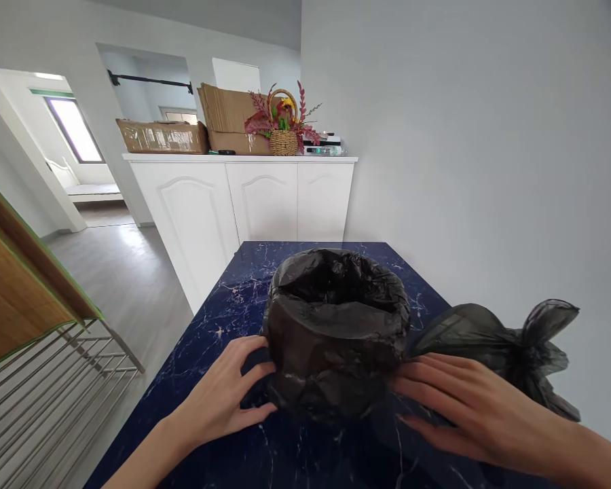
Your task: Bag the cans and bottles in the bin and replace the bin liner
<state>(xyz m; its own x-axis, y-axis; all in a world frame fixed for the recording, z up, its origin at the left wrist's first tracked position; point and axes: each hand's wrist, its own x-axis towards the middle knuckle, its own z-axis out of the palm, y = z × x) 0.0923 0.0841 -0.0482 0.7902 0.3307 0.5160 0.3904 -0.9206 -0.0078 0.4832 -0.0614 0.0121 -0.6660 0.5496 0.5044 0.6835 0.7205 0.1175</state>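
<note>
A round bin lined with a black plastic bag stands upright on a dark blue marbled table. The bag is folded over its rim, and the opening faces up. At its left side is my left hand, fingers apart, fingertips at the bag's surface. My right hand lies against the lower right side with its fingers spread. A knotted black plastic bag rests on the table behind my right hand, partly hidden by it.
White cabinets stand beyond the table, bearing cardboard boxes, a flower basket and a bottle. A metal rack is at the left. A grey wall runs along the right.
</note>
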